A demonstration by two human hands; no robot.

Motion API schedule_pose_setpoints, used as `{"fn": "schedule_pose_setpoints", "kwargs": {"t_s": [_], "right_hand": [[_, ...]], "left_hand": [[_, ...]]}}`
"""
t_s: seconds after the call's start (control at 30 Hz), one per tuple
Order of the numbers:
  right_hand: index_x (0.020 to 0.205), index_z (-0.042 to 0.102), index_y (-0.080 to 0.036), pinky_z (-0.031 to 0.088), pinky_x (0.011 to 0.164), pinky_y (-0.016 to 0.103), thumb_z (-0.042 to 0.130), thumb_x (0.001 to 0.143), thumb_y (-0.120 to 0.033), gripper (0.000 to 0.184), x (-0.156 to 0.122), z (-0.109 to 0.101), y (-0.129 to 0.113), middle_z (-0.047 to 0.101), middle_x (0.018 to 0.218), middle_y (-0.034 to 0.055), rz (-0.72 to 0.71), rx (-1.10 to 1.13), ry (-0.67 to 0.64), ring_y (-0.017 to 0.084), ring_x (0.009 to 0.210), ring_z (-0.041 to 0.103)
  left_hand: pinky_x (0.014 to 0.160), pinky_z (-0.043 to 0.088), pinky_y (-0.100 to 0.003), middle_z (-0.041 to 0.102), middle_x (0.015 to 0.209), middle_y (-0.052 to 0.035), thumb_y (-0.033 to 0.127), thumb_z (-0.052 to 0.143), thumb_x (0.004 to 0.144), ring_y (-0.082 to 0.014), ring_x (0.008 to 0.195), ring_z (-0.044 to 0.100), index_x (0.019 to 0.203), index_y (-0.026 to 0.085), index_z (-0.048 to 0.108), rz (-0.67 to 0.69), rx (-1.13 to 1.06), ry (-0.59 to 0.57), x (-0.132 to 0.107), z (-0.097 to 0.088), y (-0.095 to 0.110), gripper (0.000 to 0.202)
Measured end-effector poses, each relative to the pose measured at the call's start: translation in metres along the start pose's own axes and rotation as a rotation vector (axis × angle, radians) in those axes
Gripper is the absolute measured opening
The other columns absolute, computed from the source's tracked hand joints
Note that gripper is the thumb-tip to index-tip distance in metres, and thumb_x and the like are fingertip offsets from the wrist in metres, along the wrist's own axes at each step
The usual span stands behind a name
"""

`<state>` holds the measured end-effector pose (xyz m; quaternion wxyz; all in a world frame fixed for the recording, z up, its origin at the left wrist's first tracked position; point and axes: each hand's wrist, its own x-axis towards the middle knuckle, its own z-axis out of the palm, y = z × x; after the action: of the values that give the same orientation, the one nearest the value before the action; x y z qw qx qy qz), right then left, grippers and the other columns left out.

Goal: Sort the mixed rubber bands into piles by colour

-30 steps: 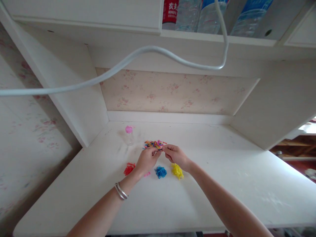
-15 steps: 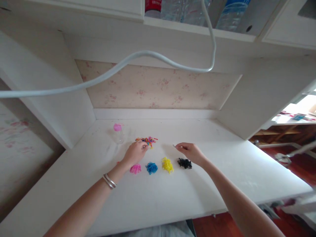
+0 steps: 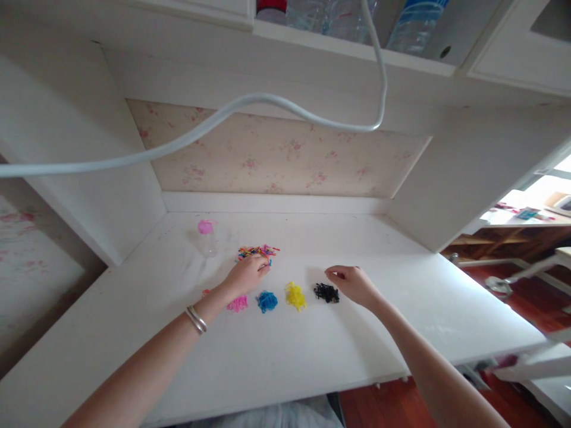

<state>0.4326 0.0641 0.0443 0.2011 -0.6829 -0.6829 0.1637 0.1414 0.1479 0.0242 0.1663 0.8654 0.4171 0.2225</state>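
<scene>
My left hand (image 3: 247,274) is at the near edge of a mixed heap of coloured rubber bands (image 3: 254,252). Its fingers pinch a small blue rubber band (image 3: 269,262). My right hand (image 3: 352,282) hovers just behind and right of a pile of black rubber bands (image 3: 327,292), thumb and fingers closed together; anything between them is too small to make out. To the left, in a row, lie piles of yellow bands (image 3: 295,296), blue bands (image 3: 267,301) and pink bands (image 3: 238,304). My left wrist partly hides a reddish pile (image 3: 206,292).
A clear container with a pink lid (image 3: 206,227) stands at the back left of the white desk (image 3: 267,356). A white cable (image 3: 263,100) crosses in front of the view. Bottles (image 3: 417,27) sit on the shelf above, and white side panels flank the desk.
My right hand has drawn back slightly towards the black pile, and the thin dark band at its fingertips no longer shows. My left hand has moved slightly nearer. The view has shifted a little.
</scene>
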Motion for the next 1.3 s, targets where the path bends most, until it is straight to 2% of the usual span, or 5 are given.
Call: {"fn": "schedule_pose_setpoints", "kwargs": {"t_s": [0.23,0.4,0.8,1.1,1.3], "right_hand": [[0.109,0.066,-0.024,0.032,0.051,0.02,0.043,0.085,-0.044,0.039,0.017,0.033,-0.069,0.059,0.06,-0.0018,-0.159,0.181,-0.037,0.01,0.052,0.047],[0.091,0.072,-0.022,0.031,0.053,0.02,0.045,0.084,-0.037,0.032,0.022,0.051,-0.1,0.061,0.062,-0.0014,-0.227,0.269,-0.081,0.009,0.054,0.047],[0.084,0.071,-0.021,0.03,0.047,0.02,0.048,0.081,-0.048,0.035,-0.007,0.05,-0.081,0.056,0.056,-0.0027,0.02,0.425,0.153,0.01,0.05,0.043],[0.096,0.071,-0.02,0.04,0.053,0.021,0.039,0.086,-0.051,0.046,-0.041,0.061,-0.065,0.069,0.078,0.0032,0.053,0.453,0.114,0.016,0.065,0.057],[0.09,0.072,-0.023,0.033,0.046,0.021,0.041,0.086,-0.048,0.04,-0.03,0.053,-0.071,0.063,0.06,-0.0009,-0.005,0.322,0.06,0.012,0.051,0.051]], "left_hand": [[0.072,0.042,-0.023,0.064,0.083,-0.0025,0.029,0.045,0.089,-0.0148,0.08,0.059,0.08,0.019,0.065,0.09,-0.014,-0.066,-0.009,-0.006,0.019,0.024],[0.075,0.043,-0.023,0.064,0.09,-0.0024,0.028,0.044,0.09,-0.0148,0.084,0.06,0.093,0.022,0.066,0.102,0.002,-0.089,-0.023,-0.016,0.029,0.023],[0.074,0.042,-0.023,0.067,0.082,-0.0024,0.03,0.043,0.088,-0.0149,0.08,0.06,0.08,0.021,0.068,0.035,0.069,-0.147,-0.033,-0.013,0.021,0.028],[0.069,0.043,-0.026,0.069,0.082,-0.004,0.03,0.046,0.084,-0.0179,0.078,0.062,0.071,0.024,0.069,0.03,0.16,-0.21,-0.034,-0.006,0.017,0.027],[0.069,0.043,-0.027,0.068,0.083,-0.0041,0.029,0.045,0.085,-0.0179,0.078,0.061,0.071,0.023,0.068,0.026,0.182,-0.175,-0.03,-0.025,0.026,0.027]]}}
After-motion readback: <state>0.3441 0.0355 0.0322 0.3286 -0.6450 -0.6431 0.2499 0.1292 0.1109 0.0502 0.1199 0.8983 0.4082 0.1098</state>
